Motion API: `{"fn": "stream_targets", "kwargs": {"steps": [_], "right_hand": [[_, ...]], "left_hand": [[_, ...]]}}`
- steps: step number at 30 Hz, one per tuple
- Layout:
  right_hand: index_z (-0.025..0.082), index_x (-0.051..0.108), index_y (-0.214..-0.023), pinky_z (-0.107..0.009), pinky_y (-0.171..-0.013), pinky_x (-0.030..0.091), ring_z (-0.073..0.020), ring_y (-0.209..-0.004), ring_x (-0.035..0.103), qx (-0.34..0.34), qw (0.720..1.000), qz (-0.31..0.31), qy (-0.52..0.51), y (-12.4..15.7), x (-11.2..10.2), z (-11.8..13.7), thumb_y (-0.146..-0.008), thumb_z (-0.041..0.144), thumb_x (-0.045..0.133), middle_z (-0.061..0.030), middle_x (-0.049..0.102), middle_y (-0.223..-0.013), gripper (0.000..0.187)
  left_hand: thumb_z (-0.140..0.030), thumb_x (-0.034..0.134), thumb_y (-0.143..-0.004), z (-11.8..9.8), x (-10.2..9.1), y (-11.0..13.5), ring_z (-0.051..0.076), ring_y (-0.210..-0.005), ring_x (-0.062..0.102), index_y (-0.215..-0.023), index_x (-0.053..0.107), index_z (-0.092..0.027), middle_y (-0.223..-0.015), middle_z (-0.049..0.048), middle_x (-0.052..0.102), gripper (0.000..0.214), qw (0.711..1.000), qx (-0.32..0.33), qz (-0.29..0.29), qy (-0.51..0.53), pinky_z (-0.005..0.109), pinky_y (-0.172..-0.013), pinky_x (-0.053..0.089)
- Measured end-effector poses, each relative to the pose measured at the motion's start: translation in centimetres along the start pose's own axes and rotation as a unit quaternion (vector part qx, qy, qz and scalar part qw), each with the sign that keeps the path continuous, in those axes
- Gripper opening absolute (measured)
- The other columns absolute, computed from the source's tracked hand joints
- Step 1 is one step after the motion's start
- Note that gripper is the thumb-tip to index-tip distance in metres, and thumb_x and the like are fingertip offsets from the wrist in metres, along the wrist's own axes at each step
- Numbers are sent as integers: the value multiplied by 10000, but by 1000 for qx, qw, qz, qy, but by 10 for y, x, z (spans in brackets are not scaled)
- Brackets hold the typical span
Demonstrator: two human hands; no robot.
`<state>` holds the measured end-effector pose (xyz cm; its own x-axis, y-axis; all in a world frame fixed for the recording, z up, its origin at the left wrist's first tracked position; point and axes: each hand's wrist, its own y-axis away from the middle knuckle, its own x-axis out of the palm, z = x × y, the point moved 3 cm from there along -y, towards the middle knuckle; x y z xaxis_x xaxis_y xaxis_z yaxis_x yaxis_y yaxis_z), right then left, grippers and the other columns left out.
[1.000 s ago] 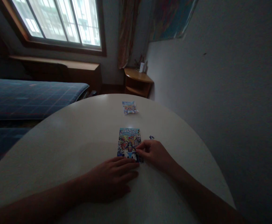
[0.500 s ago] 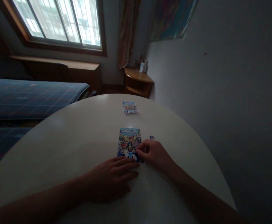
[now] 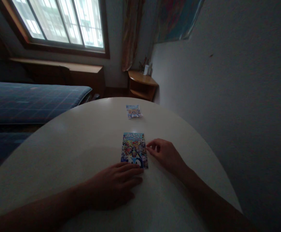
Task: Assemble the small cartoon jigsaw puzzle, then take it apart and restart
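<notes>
A colourful jigsaw picture (image 3: pixel 134 149) lies flat near the middle of the round white table (image 3: pixel 82 145). My left hand (image 3: pixel 113 187) rests flat on the table, fingers stretched out, with its fingertips at the picture's near edge. My right hand (image 3: pixel 164 154) sits just right of the picture. Its fingers are curled and its thumb and forefinger are pinched together close to the picture's right edge. What the pinch holds, if anything, is hidden. The small dark piece that lay right of the picture is not visible.
A smaller colourful sheet (image 3: pixel 133 111) lies near the table's far edge. Beyond the table are a blue plaid bed (image 3: pixel 29 100), a wooden corner shelf (image 3: pixel 142 84) and a window (image 3: pixel 60 22). A white wall (image 3: pixel 227 80) runs close along the right.
My right hand has left the picture's lower right corner and moved right and slightly away, over the spot where the small dark piece lay. The left hand has not moved.
</notes>
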<state>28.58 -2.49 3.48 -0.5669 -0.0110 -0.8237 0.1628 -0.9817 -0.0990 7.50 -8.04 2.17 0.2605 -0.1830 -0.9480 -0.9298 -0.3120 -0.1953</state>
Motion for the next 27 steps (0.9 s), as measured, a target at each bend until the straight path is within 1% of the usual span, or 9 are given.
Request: {"fn": "stream_targets", "kwargs": {"steps": [2,4,7,11,17,20,22,24,27], "right_hand": [[201,726,-914,-301,-704,448,-170,-739,598,12,999,-34,32,-5,-11,-14,-841,250,646,-51,688,-848,120],[192,723,-977,-315,-742,457,-179,-788,602,33,997,-53,54,-9,-18,-30,-825,276,659,-74,677,-936,185],[192,718,-1027,-311,-752,464,-184,-817,602,51,997,-34,42,-12,-20,-49,-794,327,691,-84,653,-996,271],[197,731,-948,-290,-714,447,-184,-804,593,50,998,-10,25,-15,-17,-57,-785,330,687,-70,641,-924,215],[169,700,-886,-276,-657,421,-166,-735,574,46,999,15,22,-14,-17,-51,-757,294,700,-58,641,-859,179],[166,665,-868,-265,-622,412,-150,-676,571,40,998,38,-9,-10,-17,-44,-765,262,686,-33,650,-777,142],[168,649,-855,-257,-604,410,-140,-652,572,29,997,51,-41,-9,-15,-39,-781,251,671,-20,652,-743,113],[169,649,-845,-254,-608,420,-138,-661,581,15,995,60,-77,-7,-11,-32,-794,263,671,-20,662,-754,110],[169,668,-861,-259,-652,453,-141,-704,611,-8,985,77,-155,-4,1,-16,-814,286,671,-25,686,-790,125]], "left_hand": [[-289,522,-956,0,-1,0,250,-1296,503,-1292,529,-182,-1440,92,514,353,1000,0,-8,5,420,-1090,425],[-295,532,-954,0,-1,-1,254,-1296,503,-1292,528,-183,-1434,92,518,357,1000,0,-6,6,423,-1088,428],[-300,543,-950,0,0,0,259,-1305,490,-1303,518,-187,-1440,85,512,371,1000,-3,1,4,427,-1081,434],[-284,537,-951,1,1,0,263,-1316,474,-1312,512,-186,-1439,79,513,375,1000,-2,0,-1,427,-1080,433],[-261,556,-925,-1,-2,-1,275,-1288,499,-1299,524,-185,-1432,88,519,382,1000,-9,4,-1,426,-1060,453],[-237,563,-909,0,-3,-1,278,-1265,518,-1286,526,-185,-1398,94,547,382,1000,-14,-9,3,437,-1037,471],[-214,560,-899,4,-3,0,264,-1231,542,-1268,531,-187,-1347,93,584,372,999,-31,-35,17,433,-1024,481],[-201,542,-901,11,-2,1,233,-1163,581,-1235,543,-196,-1270,83,626,334,994,-63,-82,39,414,-1001,495],[-221,503,-928,27,0,3,206,-1042,636,-1162,583,-214,-1143,69,677,248,973,-157,-155,69,389,-928,533]]}}
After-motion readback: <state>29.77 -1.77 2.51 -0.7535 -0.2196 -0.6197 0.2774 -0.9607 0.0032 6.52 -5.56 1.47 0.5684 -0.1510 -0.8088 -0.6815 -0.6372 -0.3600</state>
